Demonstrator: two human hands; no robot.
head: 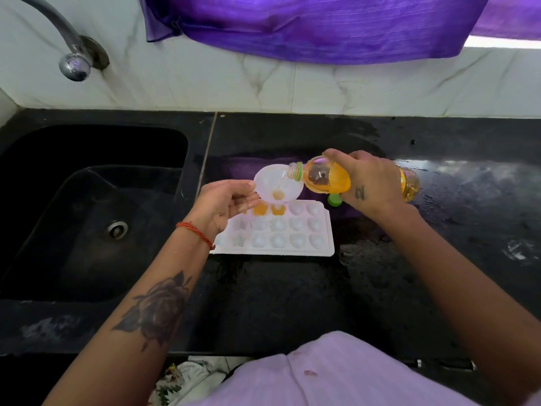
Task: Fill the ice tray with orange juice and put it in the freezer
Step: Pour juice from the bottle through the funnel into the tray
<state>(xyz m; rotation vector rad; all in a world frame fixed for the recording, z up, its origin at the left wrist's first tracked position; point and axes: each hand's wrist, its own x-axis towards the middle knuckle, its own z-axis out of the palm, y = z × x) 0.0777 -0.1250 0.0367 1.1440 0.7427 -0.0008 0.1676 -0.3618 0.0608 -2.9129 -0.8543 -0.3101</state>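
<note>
Orange juice is on the move: the clear plastic bottle (336,178) lies almost flat, its long axis running right to left, open neck poking over the rim of a white funnel (278,186). Right hand (371,183) wraps the bottle's middle from above, fingers curled round the label. Left hand (225,203) comes in from the sink side and pinches the funnel's near rim between thumb and fingers, holding it over the far row of the ice tray (325,244).

That white tray sits on the wet black tabletop (278,303), long side running left to right, moulded with rounded cups in three rows. Two cups in the far row show orange; the rest look pale and unfilled, so my read is early going. A small pool of juice sits at the funnel's throat. The spout seems to hang above the filled cups, so the next shift would be rightward along that row. A green cap (334,199) rests just beyond the tray's far right corner.
</note>
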